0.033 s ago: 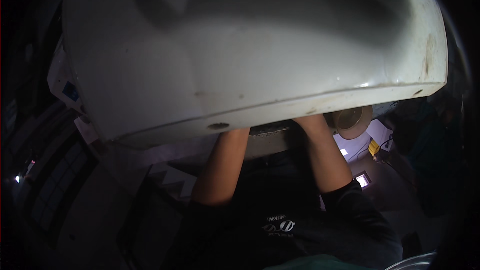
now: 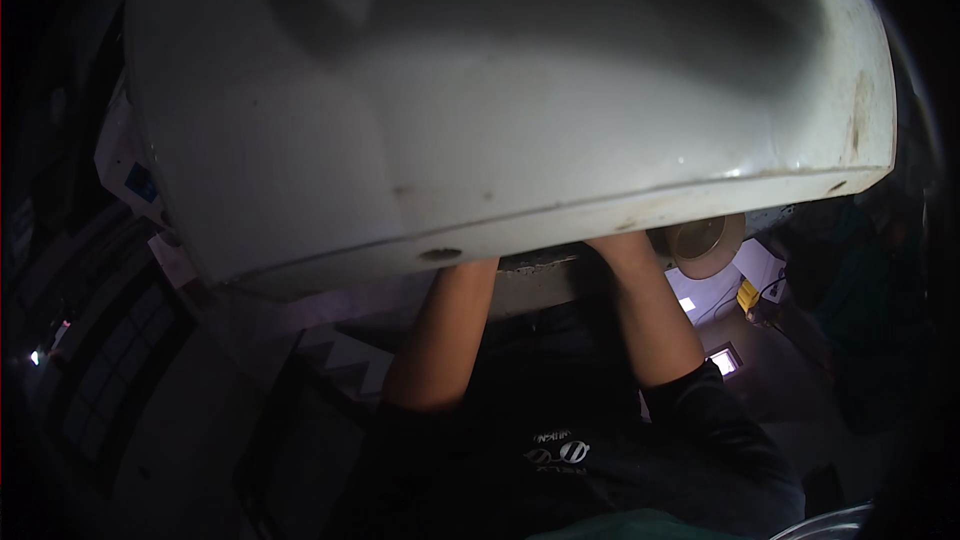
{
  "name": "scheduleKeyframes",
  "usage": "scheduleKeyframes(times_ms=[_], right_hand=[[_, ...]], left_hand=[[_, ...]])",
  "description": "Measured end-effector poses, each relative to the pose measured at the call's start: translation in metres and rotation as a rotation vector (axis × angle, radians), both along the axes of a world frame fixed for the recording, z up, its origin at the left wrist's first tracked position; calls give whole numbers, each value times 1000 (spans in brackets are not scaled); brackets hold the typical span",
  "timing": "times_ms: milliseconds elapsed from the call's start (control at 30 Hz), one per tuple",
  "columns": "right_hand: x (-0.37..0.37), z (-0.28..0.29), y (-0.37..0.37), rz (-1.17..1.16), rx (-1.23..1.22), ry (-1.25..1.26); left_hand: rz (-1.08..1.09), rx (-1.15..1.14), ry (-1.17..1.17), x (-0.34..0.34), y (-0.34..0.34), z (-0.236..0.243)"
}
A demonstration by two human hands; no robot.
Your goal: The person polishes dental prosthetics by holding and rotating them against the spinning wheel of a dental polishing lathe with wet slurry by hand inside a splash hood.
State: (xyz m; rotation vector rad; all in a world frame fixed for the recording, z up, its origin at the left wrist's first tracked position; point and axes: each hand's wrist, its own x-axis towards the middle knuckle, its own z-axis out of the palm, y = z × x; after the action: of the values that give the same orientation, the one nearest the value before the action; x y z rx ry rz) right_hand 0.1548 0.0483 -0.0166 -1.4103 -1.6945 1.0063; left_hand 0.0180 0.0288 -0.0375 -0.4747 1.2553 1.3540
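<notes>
A large, curved white casing [image 2: 560, 140] fills the upper half of the view, its lower edge passing across my wrists. Brown stains and an oval hole [image 2: 440, 254] mark it; I cannot tell what it belongs to. My left forearm [image 2: 445, 340] and my right forearm [image 2: 655, 315] reach up behind that edge. Both hands are hidden there, so neither their fingers nor anything in them shows. A dark, rough-edged part [image 2: 535, 262] lies between the wrists. Beside my right wrist is a round, tan cup-like part [image 2: 705, 240].
Past the right forearm, a yellow object [image 2: 747, 295] with dark cables lies near a small lit panel [image 2: 725, 361]. A white box-like thing with a blue patch [image 2: 140, 182] stands at the left. A clear curved rim [image 2: 830, 522] shows at the lower right. The surroundings are dark.
The white casing has shifted very slightly to the right. Both forearms look the same as before.
</notes>
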Motion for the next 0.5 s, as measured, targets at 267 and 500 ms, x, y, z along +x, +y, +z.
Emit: scheduleKeyframes(times_ms=[267,500], right_hand=[[1,-31,-4,51,65,-123],[-11,-25,-7,82,22,-172]], left_hand=[[-210,444,365,-4,-20,-53],[-350,333,498,-18,-34,-63]])
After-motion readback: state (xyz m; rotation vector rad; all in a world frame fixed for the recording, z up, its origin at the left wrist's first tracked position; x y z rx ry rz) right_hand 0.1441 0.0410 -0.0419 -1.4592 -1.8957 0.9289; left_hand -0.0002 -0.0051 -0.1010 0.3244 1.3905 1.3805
